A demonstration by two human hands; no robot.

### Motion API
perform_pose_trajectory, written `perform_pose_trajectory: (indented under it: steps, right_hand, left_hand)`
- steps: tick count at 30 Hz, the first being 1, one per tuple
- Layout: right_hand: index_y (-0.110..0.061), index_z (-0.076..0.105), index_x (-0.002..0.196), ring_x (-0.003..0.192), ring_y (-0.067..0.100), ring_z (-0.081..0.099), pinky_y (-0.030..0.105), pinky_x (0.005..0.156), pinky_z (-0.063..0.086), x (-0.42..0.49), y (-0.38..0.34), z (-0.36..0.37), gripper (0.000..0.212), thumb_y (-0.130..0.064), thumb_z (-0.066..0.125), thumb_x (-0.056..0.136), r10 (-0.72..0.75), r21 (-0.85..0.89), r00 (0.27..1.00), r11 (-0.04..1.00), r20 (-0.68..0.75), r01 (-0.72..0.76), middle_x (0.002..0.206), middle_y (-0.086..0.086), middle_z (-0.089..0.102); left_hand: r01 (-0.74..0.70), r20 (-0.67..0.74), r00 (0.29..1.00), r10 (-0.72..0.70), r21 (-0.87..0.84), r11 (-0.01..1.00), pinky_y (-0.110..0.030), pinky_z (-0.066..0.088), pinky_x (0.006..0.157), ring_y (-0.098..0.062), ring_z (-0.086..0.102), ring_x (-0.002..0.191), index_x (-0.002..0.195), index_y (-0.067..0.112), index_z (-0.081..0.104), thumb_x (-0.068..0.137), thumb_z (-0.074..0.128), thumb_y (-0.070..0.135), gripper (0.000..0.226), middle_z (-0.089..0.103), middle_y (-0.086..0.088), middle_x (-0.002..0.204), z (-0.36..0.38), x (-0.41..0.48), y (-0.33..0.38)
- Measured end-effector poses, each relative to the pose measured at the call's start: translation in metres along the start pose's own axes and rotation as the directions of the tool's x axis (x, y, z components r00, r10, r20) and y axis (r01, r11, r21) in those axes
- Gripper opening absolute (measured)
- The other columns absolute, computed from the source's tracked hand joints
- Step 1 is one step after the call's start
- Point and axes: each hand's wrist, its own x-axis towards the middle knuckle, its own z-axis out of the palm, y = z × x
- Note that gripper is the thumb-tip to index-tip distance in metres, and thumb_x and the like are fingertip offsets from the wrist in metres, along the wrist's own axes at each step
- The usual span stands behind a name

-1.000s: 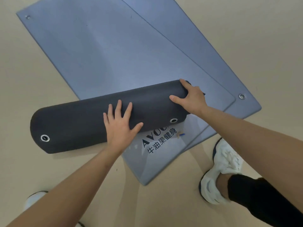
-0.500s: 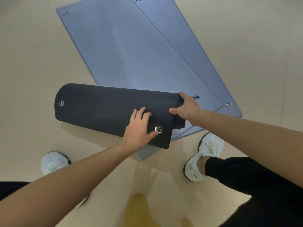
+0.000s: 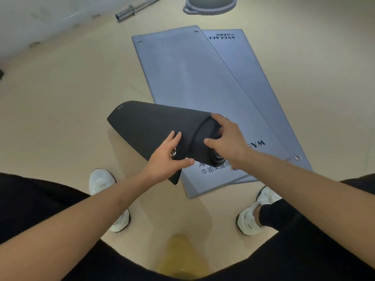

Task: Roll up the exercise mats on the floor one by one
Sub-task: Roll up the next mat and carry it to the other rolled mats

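Gripping rolled mat (image 3: 148, 128), both hands (image 3: 162, 161) (image 3: 227, 142)

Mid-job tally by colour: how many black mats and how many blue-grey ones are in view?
Black mat, rolled, gripped by left hand and right hand: 1
Blue-grey mats, flat, one overlapping the other: 2
Total: 3 mats
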Motion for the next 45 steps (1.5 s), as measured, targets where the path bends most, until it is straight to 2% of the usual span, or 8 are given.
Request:
perform_pose_trajectory:
  steps: [4, 15, 18, 27, 31, 34, 40, 45]
  right_hand:
    - [-0.037, 0.044, 0.151, 0.110, 0.021, 0.066, 0.048, 0.098, 0.057, -0.018, 0.002, 0.028, 0.076, -0.012, 0.075, 0.087, -0.002, 0.160, 1.000, 0.987, -0.019, 0.005, 0.119, 0.000, 0.065]
    - [-0.034, 0.045, 0.150, 0.105, 0.022, 0.070, 0.034, 0.069, 0.063, -0.036, 0.003, 0.051, 0.068, -0.009, 0.072, 0.092, -0.003, 0.349, 1.000, 0.937, -0.008, 0.006, 0.115, 0.001, 0.068]
    - [-0.031, 0.045, 0.151, 0.097, 0.026, 0.074, 0.045, 0.085, 0.063, -0.031, 0.000, 0.042, 0.065, -0.008, 0.069, 0.095, -0.053, 0.387, 0.997, 0.922, 0.052, 0.029, 0.110, 0.008, 0.072]
    - [-0.030, 0.040, 0.154, 0.103, 0.007, 0.072, 0.025, 0.093, 0.056, -0.016, -0.004, 0.029, 0.066, -0.010, 0.068, 0.097, -0.205, 0.277, 0.942, 0.952, 0.265, 0.129, 0.112, -0.004, 0.076]
    - [-0.030, 0.054, 0.145, 0.096, 0.012, 0.067, 0.024, 0.082, 0.053, -0.007, 0.004, 0.023, 0.060, -0.018, 0.075, 0.090, -0.380, -0.093, 0.921, 0.917, 0.082, 0.387, 0.103, -0.006, 0.068]
    - [-0.030, 0.051, 0.147, 0.108, 0.019, 0.056, 0.036, 0.096, 0.051, 0.004, 0.022, 0.023, 0.066, -0.029, 0.079, 0.087, -0.439, -0.267, 0.897, 0.871, -0.045, 0.413, 0.115, -0.001, 0.051]
    - [-0.040, 0.015, 0.162, 0.124, 0.013, 0.058, 0.020, 0.098, 0.052, 0.005, 0.039, 0.033, 0.096, -0.026, 0.078, 0.090, -0.336, -0.032, 0.929, 0.938, 0.152, 0.344, 0.148, -0.009, 0.048]
    - [-0.038, 0.013, 0.163, 0.133, -0.003, 0.047, 0.036, 0.103, 0.054, 0.004, 0.019, 0.047, 0.099, -0.014, 0.076, 0.091, -0.383, 0.109, 0.916, 0.922, 0.121, 0.371, 0.159, -0.021, 0.035]
  left_hand:
    - [0.100, -0.191, 0.974, -0.120, -0.113, 0.989, -0.047, 0.040, 0.117, -0.023, 0.027, 0.146, 0.157, 0.055, 0.018, 0.051, 0.076, 0.082, 0.124, 0.021, 0.008, 0.155, 0.020, -0.022, -0.013]
    - [0.074, -0.430, 0.893, -0.133, -0.152, 0.986, -0.029, 0.045, 0.108, -0.016, 0.046, 0.126, 0.160, 0.047, 0.017, 0.048, 0.079, 0.083, 0.133, 0.037, 0.003, 0.124, 0.043, -0.037, -0.012]
    - [0.067, -0.475, 0.870, -0.133, -0.154, 0.986, -0.025, 0.045, 0.103, -0.014, 0.049, 0.122, 0.158, 0.050, 0.022, 0.053, 0.085, 0.071, 0.124, 0.040, 0.002, 0.121, 0.036, -0.031, -0.010]
    - [0.094, -0.536, 0.833, -0.137, -0.108, 0.990, -0.017, 0.045, 0.087, -0.004, 0.059, 0.097, 0.147, 0.047, 0.051, 0.055, 0.076, 0.058, 0.096, 0.052, 0.010, 0.107, -0.003, -0.022, -0.005]
    - [0.069, -0.541, 0.834, -0.105, -0.086, 0.994, -0.006, 0.038, 0.077, 0.003, 0.057, 0.091, 0.138, 0.046, 0.061, 0.056, 0.076, 0.053, 0.083, 0.055, 0.014, 0.104, -0.021, -0.023, -0.004]
    - [0.041, -0.546, 0.835, -0.071, -0.067, 0.997, -0.008, 0.038, 0.077, 0.000, 0.059, 0.092, 0.134, 0.045, 0.065, 0.058, 0.077, 0.052, 0.077, 0.061, 0.011, 0.104, -0.033, -0.022, -0.005]
    - [-0.005, -0.573, 0.817, -0.063, -0.115, 0.993, -0.026, 0.056, 0.091, -0.005, 0.069, 0.095, 0.129, 0.038, 0.071, 0.061, 0.082, 0.045, 0.068, 0.072, 0.012, 0.107, -0.058, -0.019, 0.001]
    - [-0.026, -0.586, 0.809, -0.041, -0.105, 0.994, -0.036, 0.060, 0.095, -0.002, 0.072, 0.092, 0.124, 0.034, 0.075, 0.066, 0.087, 0.036, 0.059, 0.077, 0.012, 0.104, -0.084, -0.020, 0.012]
